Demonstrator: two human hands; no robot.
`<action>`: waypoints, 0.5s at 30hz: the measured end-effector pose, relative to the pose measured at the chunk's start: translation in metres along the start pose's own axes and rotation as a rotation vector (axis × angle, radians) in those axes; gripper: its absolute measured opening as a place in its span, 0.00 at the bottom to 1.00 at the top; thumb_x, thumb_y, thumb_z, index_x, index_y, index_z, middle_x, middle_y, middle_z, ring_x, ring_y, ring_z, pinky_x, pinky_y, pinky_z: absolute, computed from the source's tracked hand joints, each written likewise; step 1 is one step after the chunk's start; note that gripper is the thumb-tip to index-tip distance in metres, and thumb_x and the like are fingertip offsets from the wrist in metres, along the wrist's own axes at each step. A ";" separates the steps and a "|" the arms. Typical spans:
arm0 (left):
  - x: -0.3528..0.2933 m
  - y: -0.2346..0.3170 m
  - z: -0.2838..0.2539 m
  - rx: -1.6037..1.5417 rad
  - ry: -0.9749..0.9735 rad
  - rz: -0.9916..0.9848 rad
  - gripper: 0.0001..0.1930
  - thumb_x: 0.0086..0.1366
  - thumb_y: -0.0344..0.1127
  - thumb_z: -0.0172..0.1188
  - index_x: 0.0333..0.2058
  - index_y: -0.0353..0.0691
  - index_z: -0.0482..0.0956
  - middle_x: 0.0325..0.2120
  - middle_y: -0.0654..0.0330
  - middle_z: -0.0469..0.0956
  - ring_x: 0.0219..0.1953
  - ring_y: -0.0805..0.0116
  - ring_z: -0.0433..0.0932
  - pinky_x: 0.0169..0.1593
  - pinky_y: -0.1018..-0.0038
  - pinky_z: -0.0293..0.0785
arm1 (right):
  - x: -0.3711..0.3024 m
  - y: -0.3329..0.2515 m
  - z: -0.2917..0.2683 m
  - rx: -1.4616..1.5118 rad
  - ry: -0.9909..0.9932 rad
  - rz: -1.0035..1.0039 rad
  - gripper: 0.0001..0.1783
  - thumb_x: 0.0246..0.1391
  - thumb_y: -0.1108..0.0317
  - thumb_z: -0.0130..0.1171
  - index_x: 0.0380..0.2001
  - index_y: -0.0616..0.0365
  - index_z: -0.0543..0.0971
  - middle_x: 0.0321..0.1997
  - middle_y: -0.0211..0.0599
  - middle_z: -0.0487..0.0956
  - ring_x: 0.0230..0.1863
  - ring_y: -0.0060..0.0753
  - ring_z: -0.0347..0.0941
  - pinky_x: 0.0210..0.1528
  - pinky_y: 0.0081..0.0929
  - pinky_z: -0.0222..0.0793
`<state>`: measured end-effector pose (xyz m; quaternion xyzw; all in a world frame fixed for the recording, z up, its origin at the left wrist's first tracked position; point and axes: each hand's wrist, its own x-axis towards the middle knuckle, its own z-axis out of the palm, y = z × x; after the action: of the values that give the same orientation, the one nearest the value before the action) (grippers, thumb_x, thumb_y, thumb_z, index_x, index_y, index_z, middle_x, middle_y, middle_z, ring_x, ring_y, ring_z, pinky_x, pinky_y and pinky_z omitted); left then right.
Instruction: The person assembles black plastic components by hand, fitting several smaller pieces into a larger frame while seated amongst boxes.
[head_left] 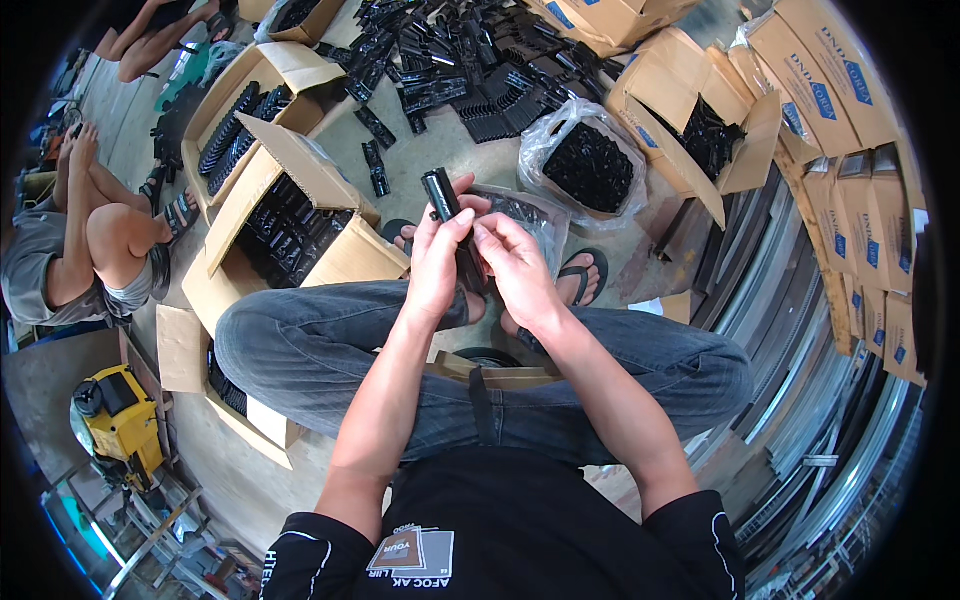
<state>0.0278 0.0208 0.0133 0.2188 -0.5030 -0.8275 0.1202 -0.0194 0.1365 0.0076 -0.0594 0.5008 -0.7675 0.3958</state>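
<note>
Between my knees, both hands meet on a glossy black elongated part (438,192) whose kind I cannot make out. Its upper end sticks out past my left hand (434,268), which is wrapped around it, thumb on top. My right hand (515,262) presses thumb and fingers against the same part from the right side. The lower end shows between my palms, and the fingertips partly hide the middle. Just beyond my hands, a clear plastic bag (535,215) lies on the floor by my sandalled feet.
Open cartons of black parts stand at left (345,262) and right (655,95). A heap of loose black parts (500,105) and a filled plastic bag (590,170) lie ahead. Metal profiles (790,330) run along the right. Another person (75,240) sits at left, near a yellow machine (125,420).
</note>
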 end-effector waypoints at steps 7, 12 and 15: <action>-0.006 0.021 0.007 0.288 0.052 -0.103 0.22 0.67 0.42 0.63 0.53 0.30 0.75 0.33 0.61 0.79 0.34 0.76 0.77 0.40 0.78 0.73 | -0.004 -0.011 0.005 0.123 0.099 0.065 0.10 0.72 0.66 0.45 0.37 0.57 0.74 0.27 0.23 0.73 0.27 0.10 0.67 0.28 0.13 0.62; -0.003 0.012 0.005 0.398 0.035 -0.182 0.23 0.67 0.39 0.64 0.54 0.29 0.74 0.36 0.60 0.81 0.38 0.74 0.79 0.44 0.77 0.76 | 0.005 0.007 -0.013 -0.515 0.306 -0.329 0.13 0.71 0.62 0.47 0.36 0.61 0.73 0.25 0.35 0.76 0.28 0.25 0.73 0.32 0.28 0.68; -0.005 0.010 0.002 0.252 -0.049 -0.178 0.26 0.64 0.35 0.67 0.57 0.29 0.72 0.40 0.60 0.81 0.43 0.72 0.79 0.52 0.75 0.73 | 0.009 0.007 -0.024 -0.616 0.362 -0.282 0.14 0.70 0.62 0.49 0.35 0.62 0.73 0.26 0.38 0.76 0.29 0.29 0.72 0.33 0.33 0.69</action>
<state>0.0315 0.0198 0.0236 0.2559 -0.5843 -0.7701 0.0056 -0.0336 0.1467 -0.0124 -0.1072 0.7565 -0.6261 0.1553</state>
